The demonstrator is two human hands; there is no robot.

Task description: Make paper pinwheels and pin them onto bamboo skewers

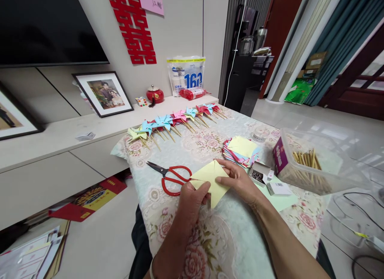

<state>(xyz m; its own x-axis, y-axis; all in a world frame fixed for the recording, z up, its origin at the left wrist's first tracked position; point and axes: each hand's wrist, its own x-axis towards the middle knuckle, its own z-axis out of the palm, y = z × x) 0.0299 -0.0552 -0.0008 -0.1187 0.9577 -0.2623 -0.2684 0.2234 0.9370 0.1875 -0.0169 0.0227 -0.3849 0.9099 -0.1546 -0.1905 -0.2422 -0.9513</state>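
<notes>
A pale yellow paper square (210,173) with slits cut in from its corners is held over the table between both hands. My left hand (193,197) pinches its left side, thumb on top. My right hand (235,177) grips the right side, with the thumb across the paper's face. Red-handled scissors (169,177) lie just left of the paper, blades pointing away to the left. Beyond my right hand sits a stack of coloured paper squares (241,148), a yellow one on top. An opened small box of metal fasteners (259,174) stands close to my right wrist.
Finished paper pinwheels on sticks (163,123) line the table's far edge. A clear plastic bin (312,179) holds wooden sticks (309,159) at the right. A small white box (279,189) and a round clear container (260,134) are nearby. The floral tablecloth (207,141) covers the table.
</notes>
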